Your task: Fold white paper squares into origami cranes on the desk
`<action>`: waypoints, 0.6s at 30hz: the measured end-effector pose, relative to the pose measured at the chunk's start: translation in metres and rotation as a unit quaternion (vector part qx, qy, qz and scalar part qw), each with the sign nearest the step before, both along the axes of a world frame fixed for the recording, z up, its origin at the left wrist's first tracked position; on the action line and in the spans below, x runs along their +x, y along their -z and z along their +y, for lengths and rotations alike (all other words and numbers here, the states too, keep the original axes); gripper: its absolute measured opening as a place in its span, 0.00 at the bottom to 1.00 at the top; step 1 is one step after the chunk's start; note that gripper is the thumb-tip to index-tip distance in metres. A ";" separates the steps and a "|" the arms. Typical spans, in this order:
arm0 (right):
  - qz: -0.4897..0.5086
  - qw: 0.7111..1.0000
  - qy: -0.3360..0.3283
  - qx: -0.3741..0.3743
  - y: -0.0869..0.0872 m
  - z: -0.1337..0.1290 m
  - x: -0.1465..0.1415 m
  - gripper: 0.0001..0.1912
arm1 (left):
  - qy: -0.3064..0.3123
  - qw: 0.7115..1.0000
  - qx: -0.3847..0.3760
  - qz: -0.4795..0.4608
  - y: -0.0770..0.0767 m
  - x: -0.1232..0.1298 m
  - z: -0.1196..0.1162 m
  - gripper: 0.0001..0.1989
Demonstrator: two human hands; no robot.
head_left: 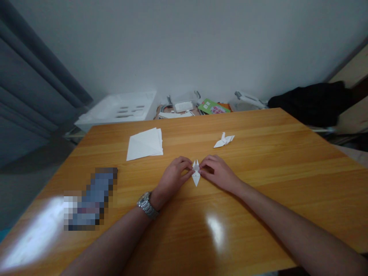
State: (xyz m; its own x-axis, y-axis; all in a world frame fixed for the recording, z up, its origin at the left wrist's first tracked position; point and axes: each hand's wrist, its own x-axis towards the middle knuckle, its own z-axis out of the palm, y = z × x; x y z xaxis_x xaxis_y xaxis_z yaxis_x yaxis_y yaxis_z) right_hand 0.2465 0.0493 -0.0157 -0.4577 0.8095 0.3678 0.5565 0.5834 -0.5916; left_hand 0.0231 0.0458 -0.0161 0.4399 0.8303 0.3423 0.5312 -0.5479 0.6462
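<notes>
A small folded white origami paper [196, 177] is at the middle of the wooden table, pointed at its near end and split into two narrow points at its far end. My left hand [176, 174] pinches its left side between thumb and fingers, with a metal watch on the wrist. On the opposite side, my right hand [219, 173] pinches the paper's right edge. Beyond my right hand lies a finished-looking origami crane [224, 140] with an upright neck. A stack of white paper sheets [144, 145] rests farther back on the left.
The wooden table [258, 153] has a blurred-out dark phone-like object [93, 199] at its left. Past the far edge are a white foam tray [117, 108], a green booklet [214, 107], a white box [184, 107] and black cloth [307, 103].
</notes>
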 end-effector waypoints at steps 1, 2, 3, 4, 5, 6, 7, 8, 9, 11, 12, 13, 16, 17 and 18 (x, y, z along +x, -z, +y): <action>-0.006 1.000 0.000 0.005 -0.001 0.000 0.000 0.03 | 0.000 1.000 0.000 0.003 -0.001 0.001 0.000 0.02; -0.011 1.000 -0.001 0.012 -0.001 0.000 -0.001 0.03 | -0.001 1.000 0.001 0.007 -0.002 0.001 0.000 0.02; -0.016 1.000 -0.004 0.018 -0.002 0.000 -0.001 0.03 | -0.001 1.000 0.002 0.011 -0.003 0.001 0.000 0.01; -0.020 0.999 -0.009 0.024 -0.003 0.000 -0.001 0.02 | 0.000 1.000 0.003 0.014 -0.003 0.002 0.000 0.01; -0.022 0.999 -0.014 0.028 -0.003 0.001 -0.001 0.02 | 0.003 1.000 0.005 0.018 -0.004 0.002 0.000 0.01; -0.024 0.999 -0.019 0.030 -0.003 0.001 0.000 0.02 | 0.007 1.000 0.008 0.023 -0.004 0.001 -0.001 0.01; -0.024 0.999 -0.022 0.030 -0.003 0.001 0.000 0.01 | 0.014 0.999 0.012 0.029 -0.004 0.001 -0.001 0.01; -0.024 0.999 -0.025 0.030 -0.003 0.001 0.001 0.01 | 0.021 0.999 0.016 0.034 -0.004 0.000 -0.002 0.01; -0.023 0.999 -0.027 0.029 -0.003 0.001 0.001 0.02 | 0.029 0.999 0.020 0.040 -0.004 0.000 -0.003 0.02; -0.024 0.999 -0.031 0.030 -0.003 0.001 0.002 0.02 | 0.039 0.997 0.028 0.053 -0.004 -0.002 -0.004 0.07; -0.025 0.999 -0.035 0.031 -0.003 0.001 0.003 0.02 | 0.043 0.997 0.031 0.059 -0.004 -0.002 -0.005 0.08; -0.026 0.998 -0.039 0.031 -0.003 0.001 0.003 0.03 | 0.045 0.996 0.031 0.064 -0.003 -0.002 -0.005 0.08; -0.022 0.997 -0.063 0.037 -0.004 0.002 0.006 0.03 | 0.049 0.996 0.035 0.067 -0.004 -0.002 -0.006 0.06; -0.019 0.996 -0.072 0.040 -0.004 0.002 0.007 0.04 | 0.049 0.996 0.037 0.066 -0.004 -0.002 -0.006 0.06; -0.016 0.996 -0.081 0.043 -0.004 0.003 0.009 0.05 | 0.050 0.996 0.039 0.065 -0.004 -0.002 -0.006 0.05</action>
